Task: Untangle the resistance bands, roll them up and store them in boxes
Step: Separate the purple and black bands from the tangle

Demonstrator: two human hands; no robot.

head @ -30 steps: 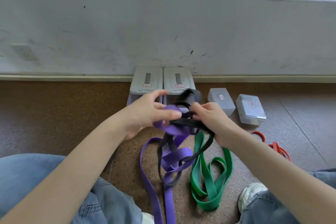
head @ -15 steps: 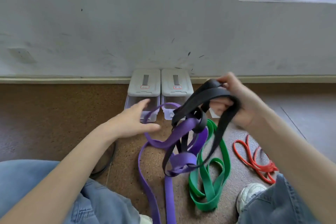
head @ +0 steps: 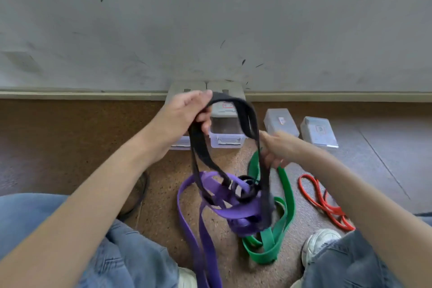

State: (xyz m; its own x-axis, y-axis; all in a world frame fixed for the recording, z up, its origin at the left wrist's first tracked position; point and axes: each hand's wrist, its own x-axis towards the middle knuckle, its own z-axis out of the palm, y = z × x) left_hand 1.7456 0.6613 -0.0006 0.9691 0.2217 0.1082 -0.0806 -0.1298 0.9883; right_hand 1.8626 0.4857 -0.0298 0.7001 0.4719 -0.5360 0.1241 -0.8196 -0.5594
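Note:
My left hand (head: pixel 187 112) holds the top of the black band (head: pixel 245 114) up in front of the boxes, fingers closed around it. The band arches over to my right hand (head: pixel 273 147), which pinches its other strand lower down. Below, the black band is still knotted into the purple band (head: pixel 233 206), whose tails run toward me on the floor. A green band (head: pixel 287 201) lies under and to the right of the knot. A thin red band (head: pixel 325 203) lies apart on the right.
Two lidded grey-topped boxes (head: pixel 226 135) stand against the wall, partly behind my hands. Two smaller clear boxes (head: pixel 280 121) (head: pixel 319 131) sit to their right. My jeans-clad knees and a white shoe (head: pixel 320 243) frame the cork floor.
The black band has passed from my right hand to my left, which has risen with it. My right hand dropped lower and now grips the band's right strand.

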